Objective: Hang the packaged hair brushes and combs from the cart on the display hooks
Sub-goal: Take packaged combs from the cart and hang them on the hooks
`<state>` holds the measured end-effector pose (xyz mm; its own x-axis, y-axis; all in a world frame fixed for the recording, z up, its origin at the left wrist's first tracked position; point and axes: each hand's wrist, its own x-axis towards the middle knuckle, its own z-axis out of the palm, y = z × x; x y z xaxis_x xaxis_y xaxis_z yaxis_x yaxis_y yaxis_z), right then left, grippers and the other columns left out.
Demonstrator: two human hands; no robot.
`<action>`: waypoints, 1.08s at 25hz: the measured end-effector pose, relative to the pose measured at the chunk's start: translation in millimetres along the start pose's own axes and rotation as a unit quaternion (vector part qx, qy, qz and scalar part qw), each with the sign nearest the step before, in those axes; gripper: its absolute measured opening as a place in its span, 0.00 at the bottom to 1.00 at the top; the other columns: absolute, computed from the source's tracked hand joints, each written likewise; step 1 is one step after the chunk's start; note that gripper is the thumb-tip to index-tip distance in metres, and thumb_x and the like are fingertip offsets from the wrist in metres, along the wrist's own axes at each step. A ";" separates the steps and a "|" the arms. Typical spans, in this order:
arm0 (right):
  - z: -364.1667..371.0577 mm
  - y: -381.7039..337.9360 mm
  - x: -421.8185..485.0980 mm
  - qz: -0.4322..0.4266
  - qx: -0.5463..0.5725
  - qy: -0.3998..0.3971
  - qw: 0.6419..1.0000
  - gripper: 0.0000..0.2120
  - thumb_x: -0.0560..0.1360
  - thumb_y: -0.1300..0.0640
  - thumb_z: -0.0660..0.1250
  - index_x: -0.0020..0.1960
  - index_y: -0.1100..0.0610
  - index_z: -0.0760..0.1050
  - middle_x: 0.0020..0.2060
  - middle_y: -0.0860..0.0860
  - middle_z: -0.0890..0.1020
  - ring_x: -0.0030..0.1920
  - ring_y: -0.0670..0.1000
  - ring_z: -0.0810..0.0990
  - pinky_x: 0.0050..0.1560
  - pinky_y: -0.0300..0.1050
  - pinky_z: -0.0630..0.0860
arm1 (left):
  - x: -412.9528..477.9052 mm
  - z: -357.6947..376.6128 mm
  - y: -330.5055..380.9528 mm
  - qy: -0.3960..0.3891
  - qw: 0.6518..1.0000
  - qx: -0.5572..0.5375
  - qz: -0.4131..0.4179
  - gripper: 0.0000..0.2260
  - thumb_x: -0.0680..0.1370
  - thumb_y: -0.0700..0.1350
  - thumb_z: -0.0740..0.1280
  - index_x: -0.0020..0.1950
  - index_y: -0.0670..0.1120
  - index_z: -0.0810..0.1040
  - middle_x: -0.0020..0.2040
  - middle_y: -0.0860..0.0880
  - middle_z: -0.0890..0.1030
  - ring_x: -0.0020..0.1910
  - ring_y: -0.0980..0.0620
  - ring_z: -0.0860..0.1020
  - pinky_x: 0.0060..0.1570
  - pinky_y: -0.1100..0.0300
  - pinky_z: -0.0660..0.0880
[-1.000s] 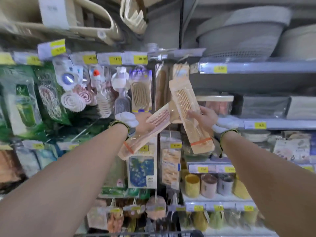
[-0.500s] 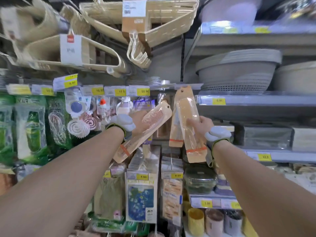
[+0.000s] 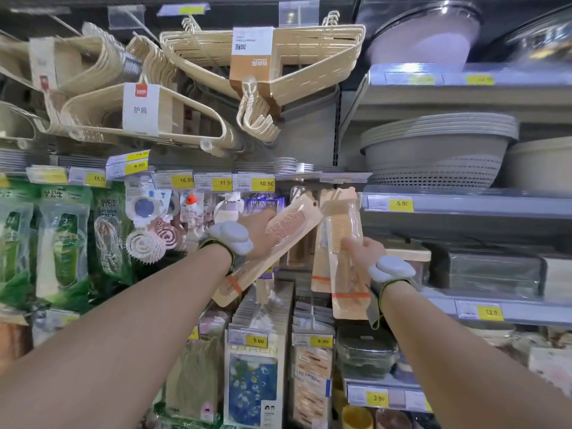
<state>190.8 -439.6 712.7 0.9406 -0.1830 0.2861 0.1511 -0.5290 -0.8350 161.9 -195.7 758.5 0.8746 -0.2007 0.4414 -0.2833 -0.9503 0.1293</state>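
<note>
The place is a shop, in a housewares aisle. Yellow price tags with printed figures run along the edges of the shelves and above the hooks. Goods hang in rows of sealed packets, combs among them, with labelled bundles of hangers above and stacked basins on the right.

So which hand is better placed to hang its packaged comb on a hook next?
Probably right: the right hand holds its clear packet with the tan comb upright, top close under the grey shelf rail. The left hand holds the clear packet with the pink comb tilted.
</note>
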 end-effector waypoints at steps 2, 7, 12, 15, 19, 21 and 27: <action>-1.0 -6.6 3.2 0.022 -0.002 -0.006 1.000 0.22 0.73 0.39 0.59 0.56 0.55 0.75 0.48 0.54 0.82 0.49 0.58 0.82 0.57 0.58 0.77 | 0.3 1.4 2.1 0.010 1.000 -0.022 0.000 0.20 0.74 0.57 0.62 0.65 0.57 0.65 0.55 0.52 0.78 0.48 0.49 0.79 0.48 0.48 0.79; -8.1 -21.1 5.5 0.057 -0.190 -0.012 0.980 0.26 0.77 0.36 0.52 0.56 0.56 0.75 0.52 0.53 0.81 0.50 0.55 0.79 0.52 0.45 0.71 | 1.8 5.2 12.2 0.036 0.995 -0.098 0.005 0.26 0.73 0.57 0.65 0.69 0.63 0.60 0.61 0.56 0.77 0.52 0.51 0.80 0.51 0.49 0.79; -7.0 -27.5 20.0 0.023 -0.181 0.023 0.983 0.22 0.81 0.45 0.53 0.46 0.61 0.76 0.43 0.55 0.80 0.38 0.53 0.76 0.37 0.41 0.67 | 10.9 13.1 25.8 0.052 0.988 -0.143 0.028 0.30 0.76 0.53 0.65 0.75 0.61 0.55 0.64 0.57 0.74 0.57 0.53 0.77 0.52 0.58 0.72; -15.6 -28.6 25.3 -0.041 -0.146 0.121 0.981 0.15 0.77 0.51 0.59 0.41 0.59 0.78 0.37 0.54 0.81 0.30 0.51 0.74 0.31 0.39 0.68 | 16.8 17.8 33.5 0.051 0.987 -0.146 0.048 0.31 0.76 0.54 0.63 0.74 0.64 0.52 0.67 0.55 0.74 0.57 0.51 0.78 0.53 0.56 0.75; -42.5 -36.6 30.5 -0.168 -0.206 0.244 0.933 0.09 0.76 0.53 0.60 0.49 0.55 0.77 0.50 0.54 0.78 0.47 0.56 0.77 0.40 0.45 0.72 | 25.6 28.5 43.4 0.054 0.978 -0.186 0.080 0.30 0.78 0.49 0.63 0.75 0.65 0.52 0.70 0.54 0.72 0.65 0.50 0.75 0.62 0.50 0.74; -52.6 -35.7 39.1 -0.213 -0.245 0.249 0.912 0.10 0.76 0.53 0.63 0.55 0.55 0.75 0.58 0.53 0.73 0.59 0.56 0.71 0.51 0.49 0.72 | 30.3 35.6 44.7 0.062 0.976 -0.194 0.080 0.30 0.79 0.47 0.63 0.76 0.61 0.53 0.73 0.54 0.69 0.69 0.50 0.71 0.66 0.51 0.71; -58.7 -23.9 59.3 -0.197 -0.320 0.179 0.909 0.15 0.74 0.51 0.66 0.58 0.56 0.73 0.76 0.51 0.59 0.76 0.54 0.57 0.70 0.54 0.64 | 38.4 53.4 53.5 0.081 0.981 -0.164 0.059 0.29 0.81 0.48 0.61 0.78 0.56 0.50 0.73 0.51 0.68 0.65 0.45 0.74 0.61 0.52 0.72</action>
<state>225.1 -486.4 777.2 0.6744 -0.0722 0.7348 0.1393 -0.9649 -0.2227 201.3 -267.0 735.0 0.7612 -0.2392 0.6028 -0.5141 -0.7892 0.3361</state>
